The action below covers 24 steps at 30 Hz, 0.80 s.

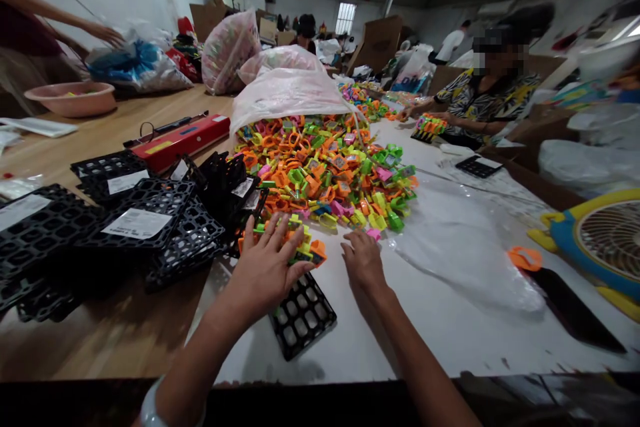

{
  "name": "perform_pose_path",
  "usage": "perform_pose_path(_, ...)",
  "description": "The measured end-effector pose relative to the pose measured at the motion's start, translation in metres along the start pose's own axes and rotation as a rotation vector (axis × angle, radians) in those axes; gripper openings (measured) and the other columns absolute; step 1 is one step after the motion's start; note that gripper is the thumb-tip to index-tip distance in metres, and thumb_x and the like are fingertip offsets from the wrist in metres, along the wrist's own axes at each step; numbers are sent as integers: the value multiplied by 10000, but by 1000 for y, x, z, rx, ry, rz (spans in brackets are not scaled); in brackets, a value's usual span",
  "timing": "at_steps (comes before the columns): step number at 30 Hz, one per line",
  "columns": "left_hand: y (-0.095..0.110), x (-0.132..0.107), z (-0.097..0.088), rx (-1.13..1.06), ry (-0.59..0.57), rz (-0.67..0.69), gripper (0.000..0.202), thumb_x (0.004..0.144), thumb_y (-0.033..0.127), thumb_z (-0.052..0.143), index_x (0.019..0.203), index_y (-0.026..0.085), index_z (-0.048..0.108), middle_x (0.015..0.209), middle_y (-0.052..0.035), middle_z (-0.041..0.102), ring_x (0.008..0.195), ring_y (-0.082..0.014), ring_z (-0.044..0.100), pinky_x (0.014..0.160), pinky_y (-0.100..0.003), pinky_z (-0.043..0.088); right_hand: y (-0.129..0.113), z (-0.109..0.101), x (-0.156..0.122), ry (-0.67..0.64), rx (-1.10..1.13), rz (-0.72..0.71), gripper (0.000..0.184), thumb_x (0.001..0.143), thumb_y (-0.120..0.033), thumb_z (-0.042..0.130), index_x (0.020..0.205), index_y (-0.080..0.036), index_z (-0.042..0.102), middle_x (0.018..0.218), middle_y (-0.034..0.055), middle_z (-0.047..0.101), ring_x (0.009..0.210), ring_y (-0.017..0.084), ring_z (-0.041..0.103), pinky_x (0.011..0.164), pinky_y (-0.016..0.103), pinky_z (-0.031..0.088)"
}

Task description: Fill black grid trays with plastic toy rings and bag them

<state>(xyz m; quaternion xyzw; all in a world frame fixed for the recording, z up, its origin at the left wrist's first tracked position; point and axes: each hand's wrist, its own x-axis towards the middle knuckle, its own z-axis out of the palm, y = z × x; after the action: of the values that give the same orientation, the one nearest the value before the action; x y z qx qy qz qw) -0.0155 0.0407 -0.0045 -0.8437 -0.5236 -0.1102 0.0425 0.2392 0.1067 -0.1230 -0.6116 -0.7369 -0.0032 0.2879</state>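
Black plastic trays (135, 223) lie in an untidy pile at the left, some with white labels, and I see no coloured pieces set in them. Just behind this pile there is a red box (185, 140). Next comes the left hand (265, 263), which is open, with its fingers spread flat over a row of bright pieces (317, 250). These pieces are at the far end of a single black tray (303, 317), which lies tilted sideways on the white table surface (350, 347). The near cells of this tray are bare, so I judge that it is filled only in part; how many cells are covered under the hand, I cannot tell. Behind the hands a large heap (320, 167) of orange, green, yellow and pink pieces lies loose, so much seems to be left. To the right, the right hand (364, 260) has its fingers a little bent, near the front edge of the heap; whether it pinches anything, I cannot tell. Farther right are a clear plastic sheet (460, 240) and a blue-and-yellow fan (610, 233).
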Motion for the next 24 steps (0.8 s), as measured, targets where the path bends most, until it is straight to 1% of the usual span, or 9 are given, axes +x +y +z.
perform_pose_path(2, 4, -4, 2, 3, 8, -48, 629, 972, 603, 270, 1483, 254, 386, 1584, -129, 305, 1489, -304, 230, 1180, -644, 159, -10, 6, 3, 29, 29, -29, 273, 922, -199, 470, 1104, -162, 671, 1109, 138, 634, 1053, 269, 552, 933, 419, 453)
perform_pose_path(4, 6, -5, 5, 7, 0, -73, 610, 979, 582, 289, 1487, 257, 381, 1576, -126, 322, 1488, -298, 234, 1185, -609, 194, -21, 14, 12, -12, 42, -33, 318, 920, -204, 479, 1188, -157, 642, 1144, 150, 614, 1075, 272, 549, 930, 412, 466)
perform_pose_path(7, 5, -5, 8, 19, 8, -80, 580, 986, 551, 320, 1486, 264, 381, 1572, -117, 333, 1485, -279, 248, 1190, -569, 225, -28, 22, 20, -60, 12, 28, 306, 891, -245, 545, 1156, -141, 656, 1135, 173, 608, 1062, 301, 549, 917, 450, 474)
perform_pose_path(9, 4, -6, 9, 21, 14, -75, 576, 986, 552, 318, 1483, 269, 385, 1563, -107, 357, 1478, -273, 269, 1187, -559, 242, -18, 21, 17, -67, 26, 17, 238, 880, -254, 563, 1064, -167, 687, 1093, 158, 628, 1056, 302, 551, 933, 466, 463)
perform_pose_path(13, 3, -7, 10, 21, 19, -61, 569, 990, 542, 319, 1491, 278, 366, 1562, -93, 366, 1480, -266, 264, 1190, -552, 237, 22, 3, 2, -128, 214, -70, 178, 871, -239, 538, 927, -224, 706, 964, 90, 661, 966, 254, 586, 898, 432, 485)
perform_pose_path(16, 4, -7, 10, 21, 13, -67, 566, 990, 531, 333, 1485, 261, 381, 1558, -100, 372, 1480, -277, 265, 1191, -559, 226, 42, -13, -1, -193, 402, -95, 209, 828, -215, 528, 923, -223, 714, 1065, 90, 679, 1031, 245, 605, 912, 419, 496)
perform_pose_path(20, 5, -7, 8, 17, 7, -64, 565, 993, 526, 327, 1485, 254, 383, 1560, -102, 369, 1478, -279, 268, 1192, -554, 224, 36, -31, -4, -156, 437, 21, 226, 850, -240, 498, 951, -221, 698, 1116, 94, 673, 1071, 242, 613, 901, 415, 507)
perform_pose_path(22, 6, -7, 7, 17, 4, -63, 566, 995, 524, 318, 1488, 252, 377, 1564, -105, 362, 1480, -278, 263, 1192, -553, 223, 28, -40, -13, -159, 334, 69, 232, 876, -303, 519, 1014, -202, 675, 1063, 101, 668, 998, 245, 627, 878, 417, 512)
perform_pose_path(24, 6, -7, 6, 17, 3, -63, 575, 995, 530, 305, 1489, 244, 376, 1563, -111, 361, 1479, -281, 266, 1189, -557, 225, 23, -49, -25, -196, 205, 50, 297, 860, -356, 582, 1094, -187, 648, 1032, 108, 662, 970, 260, 622, 871, 418, 508)
